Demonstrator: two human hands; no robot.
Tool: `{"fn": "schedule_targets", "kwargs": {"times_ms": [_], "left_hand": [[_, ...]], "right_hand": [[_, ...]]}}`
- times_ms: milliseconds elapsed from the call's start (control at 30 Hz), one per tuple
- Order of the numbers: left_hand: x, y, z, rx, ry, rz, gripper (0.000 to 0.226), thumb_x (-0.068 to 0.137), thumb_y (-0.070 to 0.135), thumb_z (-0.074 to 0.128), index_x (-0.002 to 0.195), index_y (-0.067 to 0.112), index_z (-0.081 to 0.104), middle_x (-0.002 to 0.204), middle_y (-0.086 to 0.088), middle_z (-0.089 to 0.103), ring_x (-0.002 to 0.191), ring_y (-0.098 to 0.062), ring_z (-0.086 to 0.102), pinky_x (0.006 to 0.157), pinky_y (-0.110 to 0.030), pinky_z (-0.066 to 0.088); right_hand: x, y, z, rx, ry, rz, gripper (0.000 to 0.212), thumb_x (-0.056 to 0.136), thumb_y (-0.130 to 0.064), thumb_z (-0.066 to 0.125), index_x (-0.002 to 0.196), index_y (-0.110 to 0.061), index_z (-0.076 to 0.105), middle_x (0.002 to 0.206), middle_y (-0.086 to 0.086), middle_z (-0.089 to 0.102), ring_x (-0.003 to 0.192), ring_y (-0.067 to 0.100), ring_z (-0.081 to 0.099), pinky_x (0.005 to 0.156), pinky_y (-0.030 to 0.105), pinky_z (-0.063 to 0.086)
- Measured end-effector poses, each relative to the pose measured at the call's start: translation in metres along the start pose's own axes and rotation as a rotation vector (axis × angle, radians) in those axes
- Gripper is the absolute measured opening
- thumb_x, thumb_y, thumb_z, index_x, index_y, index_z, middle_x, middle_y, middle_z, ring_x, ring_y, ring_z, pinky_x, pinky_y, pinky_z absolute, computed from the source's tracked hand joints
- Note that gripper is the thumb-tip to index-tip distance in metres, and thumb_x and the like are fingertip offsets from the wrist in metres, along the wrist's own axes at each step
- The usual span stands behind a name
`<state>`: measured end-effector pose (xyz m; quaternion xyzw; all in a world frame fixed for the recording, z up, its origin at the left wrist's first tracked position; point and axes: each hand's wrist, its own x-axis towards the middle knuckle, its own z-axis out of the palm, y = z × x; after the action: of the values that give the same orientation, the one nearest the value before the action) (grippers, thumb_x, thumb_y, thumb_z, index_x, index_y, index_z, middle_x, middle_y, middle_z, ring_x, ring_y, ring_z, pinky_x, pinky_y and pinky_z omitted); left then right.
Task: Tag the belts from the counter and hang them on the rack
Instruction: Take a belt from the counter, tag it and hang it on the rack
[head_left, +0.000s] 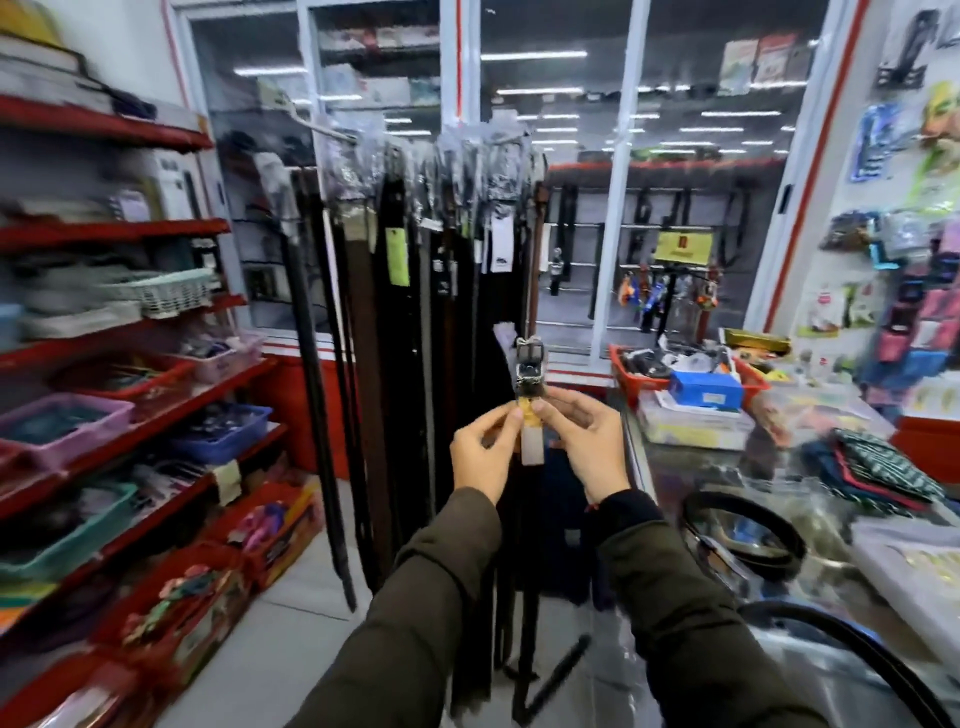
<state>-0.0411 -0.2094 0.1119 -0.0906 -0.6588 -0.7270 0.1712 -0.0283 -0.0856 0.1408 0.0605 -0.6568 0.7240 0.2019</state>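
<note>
I hold a black belt (529, 545) upright in front of me, its metal buckle (530, 364) on top and its strap hanging down toward the floor. My left hand (483, 449) and my right hand (584, 439) both pinch it just below the buckle, where a white tag (532, 441) with a yellow bit hangs. Behind it stands the rack (415, 156) with several dark belts hanging in plastic-wrapped buckles. On the glass counter (675, 467) at the right lies a coiled black belt (743, 535), and another black strap (852, 649) curves near the lower right corner.
Red shelves (130, 405) with baskets of small goods fill the left side. A red basket (639, 384), a blue box (704, 389) and folded cloth (878, 467) sit on the counter. Glass windows stand behind the rack. Tiled floor (291, 623) runs between shelves and rack.
</note>
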Motion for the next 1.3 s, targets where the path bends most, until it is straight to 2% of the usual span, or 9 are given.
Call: {"fn": "schedule_targets", "kwargs": {"times_ms": [133, 233, 367, 433, 667, 867, 967, 1200, 1300], "left_hand": [[0.027, 0.035, -0.037, -0.125, 0.114, 0.059, 0.023, 0.093, 0.015, 0.069, 0.113, 0.006, 0.075, 0.105, -0.007, 0.078, 0.105, -0.024, 0.074, 0.088, -0.039, 0.062], [0.047, 0.070, -0.064, -0.184, 0.161, 0.128, 0.018, 0.092, 0.010, 0.069, 0.109, 0.008, 0.075, 0.101, -0.008, 0.077, 0.092, -0.017, 0.076, 0.072, -0.024, 0.062], [0.072, 0.124, -0.101, -0.152, 0.251, 0.246, 0.024, 0.091, 0.010, 0.069, 0.113, 0.001, 0.073, 0.107, -0.015, 0.075, 0.103, -0.026, 0.072, 0.091, -0.041, 0.059], [0.083, 0.149, -0.119, -0.105, 0.295, 0.297, 0.023, 0.090, 0.016, 0.072, 0.109, 0.002, 0.076, 0.103, -0.014, 0.077, 0.104, -0.027, 0.073, 0.090, -0.042, 0.060], [0.121, 0.216, -0.168, 0.020, 0.387, 0.331, 0.026, 0.084, 0.032, 0.079, 0.093, 0.007, 0.078, 0.074, -0.007, 0.075, 0.063, -0.012, 0.071, 0.053, -0.024, 0.059], [0.140, 0.233, -0.181, 0.045, 0.316, 0.260, 0.026, 0.084, 0.030, 0.078, 0.095, 0.007, 0.078, 0.080, -0.007, 0.077, 0.061, -0.011, 0.074, 0.051, -0.020, 0.058], [0.146, 0.228, -0.184, 0.037, 0.306, 0.214, 0.032, 0.083, 0.031, 0.079, 0.098, 0.003, 0.078, 0.091, -0.016, 0.079, 0.075, -0.023, 0.077, 0.066, -0.033, 0.064], [0.168, 0.207, -0.180, 0.029, 0.270, 0.113, 0.037, 0.084, 0.031, 0.079, 0.104, -0.001, 0.077, 0.098, -0.020, 0.078, 0.078, -0.025, 0.074, 0.067, -0.033, 0.063], [0.179, 0.199, -0.170, 0.081, 0.270, 0.106, 0.033, 0.090, 0.026, 0.072, 0.111, 0.000, 0.075, 0.102, -0.020, 0.076, 0.089, -0.031, 0.074, 0.080, -0.042, 0.063]], "right_hand": [[0.018, -0.027, 0.053, 0.093, -0.096, -0.044, 0.017, 0.084, -0.012, 0.076, 0.099, -0.020, 0.077, 0.095, 0.004, 0.080, 0.088, 0.010, 0.076, 0.075, 0.026, 0.060], [0.032, -0.053, 0.093, 0.086, -0.140, -0.120, 0.028, 0.085, -0.014, 0.075, 0.112, -0.009, 0.076, 0.106, 0.012, 0.078, 0.102, 0.021, 0.074, 0.089, 0.037, 0.059], [0.051, -0.097, 0.147, 0.167, -0.215, -0.182, 0.033, 0.088, -0.007, 0.071, 0.119, 0.002, 0.070, 0.109, 0.022, 0.074, 0.100, 0.027, 0.071, 0.089, 0.044, 0.059], [0.057, -0.116, 0.171, 0.202, -0.250, -0.188, 0.034, 0.087, -0.007, 0.071, 0.120, 0.003, 0.070, 0.109, 0.024, 0.074, 0.100, 0.029, 0.072, 0.084, 0.043, 0.061], [0.071, -0.170, 0.235, 0.209, -0.274, -0.234, 0.034, 0.086, -0.008, 0.073, 0.118, 0.004, 0.069, 0.109, 0.023, 0.074, 0.091, 0.025, 0.072, 0.070, 0.033, 0.063], [0.079, -0.180, 0.250, 0.154, -0.203, -0.226, 0.033, 0.085, -0.012, 0.075, 0.115, 0.002, 0.071, 0.106, 0.019, 0.075, 0.093, 0.025, 0.074, 0.058, 0.021, 0.062], [0.084, -0.176, 0.252, 0.160, -0.221, -0.183, 0.034, 0.086, -0.010, 0.074, 0.116, 0.005, 0.070, 0.104, 0.020, 0.074, 0.092, 0.026, 0.073, 0.059, 0.023, 0.062], [0.108, -0.150, 0.261, 0.123, -0.160, -0.111, 0.031, 0.087, -0.006, 0.071, 0.116, 0.004, 0.068, 0.112, 0.025, 0.072, 0.103, 0.034, 0.072, 0.079, 0.044, 0.062], [0.122, -0.144, 0.261, -0.022, -0.108, -0.150, 0.029, 0.088, -0.005, 0.067, 0.117, 0.000, 0.069, 0.113, 0.021, 0.073, 0.108, 0.033, 0.070, 0.094, 0.048, 0.057]]}}
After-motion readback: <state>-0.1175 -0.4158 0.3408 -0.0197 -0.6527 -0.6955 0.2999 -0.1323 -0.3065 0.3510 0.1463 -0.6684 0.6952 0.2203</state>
